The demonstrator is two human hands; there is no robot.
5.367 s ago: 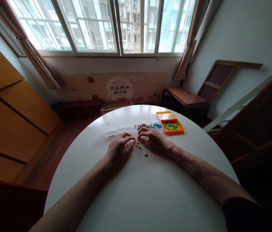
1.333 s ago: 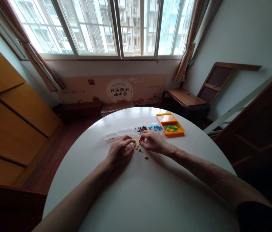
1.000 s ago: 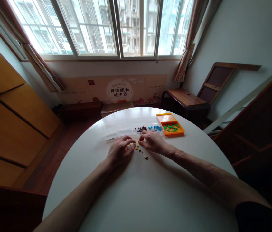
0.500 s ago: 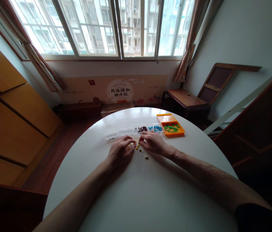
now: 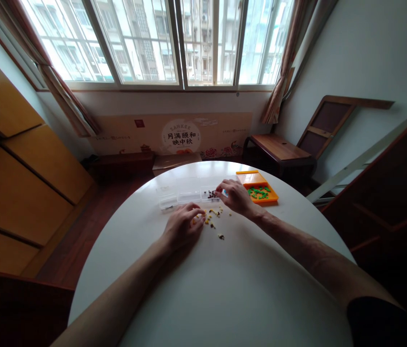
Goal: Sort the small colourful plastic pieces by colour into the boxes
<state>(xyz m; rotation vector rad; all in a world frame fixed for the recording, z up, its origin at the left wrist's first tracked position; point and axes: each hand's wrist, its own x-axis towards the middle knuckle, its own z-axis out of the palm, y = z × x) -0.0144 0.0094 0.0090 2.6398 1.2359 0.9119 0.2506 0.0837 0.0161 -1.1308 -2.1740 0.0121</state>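
My left hand [image 5: 183, 223] rests on the white table, its fingers curved and a little apart beside small yellow pieces [image 5: 206, 220]. My right hand [image 5: 235, 196] is above the clear divided box [image 5: 189, 196], at the compartment with small dark brown pieces [image 5: 211, 194]. Its thumb and fingertips are pinched together; anything between them is too small to make out. That hand covers most of the blue pieces [image 5: 225, 192] in the neighbouring compartment. Several yellow and dark bits lie between the hands, and one dark-and-yellow piece [image 5: 221, 236] sits nearer to me.
An orange case [image 5: 274, 198] with its lid open holds small green pieces [image 5: 259, 193] at the right of the clear box. All this stands on a round white table [image 5: 225, 289]. Beyond its edge are a wooden chair [image 5: 277, 147] and a window wall.
My right hand has moved up and right, from the loose yellow pieces to the dark pieces' compartment, uncovering more loose bits. My left hand has stayed nearly in place.
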